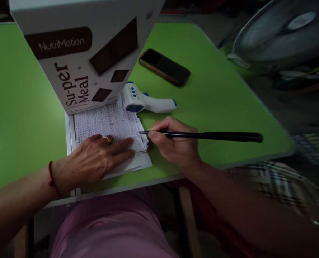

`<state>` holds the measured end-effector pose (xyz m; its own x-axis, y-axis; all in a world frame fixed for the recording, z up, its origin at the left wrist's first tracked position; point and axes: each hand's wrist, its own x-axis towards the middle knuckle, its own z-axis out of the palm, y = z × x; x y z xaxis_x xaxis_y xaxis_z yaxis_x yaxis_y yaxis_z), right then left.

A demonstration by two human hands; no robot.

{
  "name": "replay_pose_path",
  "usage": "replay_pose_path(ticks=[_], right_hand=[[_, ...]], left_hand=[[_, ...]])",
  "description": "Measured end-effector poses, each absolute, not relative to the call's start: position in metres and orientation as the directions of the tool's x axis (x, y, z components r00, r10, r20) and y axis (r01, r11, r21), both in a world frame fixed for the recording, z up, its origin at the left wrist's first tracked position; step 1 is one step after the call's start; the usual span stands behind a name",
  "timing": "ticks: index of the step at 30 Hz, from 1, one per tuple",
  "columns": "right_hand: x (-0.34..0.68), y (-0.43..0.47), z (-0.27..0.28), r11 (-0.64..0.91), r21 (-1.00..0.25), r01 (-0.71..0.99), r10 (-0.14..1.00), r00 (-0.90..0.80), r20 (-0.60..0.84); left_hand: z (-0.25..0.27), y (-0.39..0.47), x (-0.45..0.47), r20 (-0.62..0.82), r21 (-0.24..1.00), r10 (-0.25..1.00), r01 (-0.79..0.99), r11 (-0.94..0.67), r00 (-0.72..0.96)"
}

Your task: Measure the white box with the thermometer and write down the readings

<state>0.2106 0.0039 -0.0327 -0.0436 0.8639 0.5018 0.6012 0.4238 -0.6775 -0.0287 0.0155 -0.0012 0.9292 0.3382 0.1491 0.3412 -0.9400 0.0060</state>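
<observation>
Sheets of paper [102,123] covered in dense handwriting lie on a green table, their right edge ragged. My left hand [94,157] rests flat on the lower part of the sheets, fingers stretched to the right. A ring and a red string bracelet are on it. In my right hand [177,141] a long black pen [218,136] is pinched near its point. The tip is at the right edge of the writing; whether it touches the paper I cannot tell. Just above stands a white and blue infrared thermometer [145,102], its head over the paper's top edge.
A tall white box [75,79] printed "Su-per Meal" stands behind the paper, hiding its top. A smartphone [164,67] lies farther back on the green table [229,107]. Past the table's right edge is a large round fan [277,39]. A seam runs down the table left of the paper.
</observation>
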Motion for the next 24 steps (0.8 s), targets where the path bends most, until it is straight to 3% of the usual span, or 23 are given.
replay_pose_path(ticks=[24], right_hand=[[0.2081,0.0029,-0.0285,0.337,-0.717,0.61,0.903,0.005,0.429]], left_hand=[[-0.0019,0.0146,-0.0287,0.154,-0.01,0.337,0.343,-0.939,0.929]])
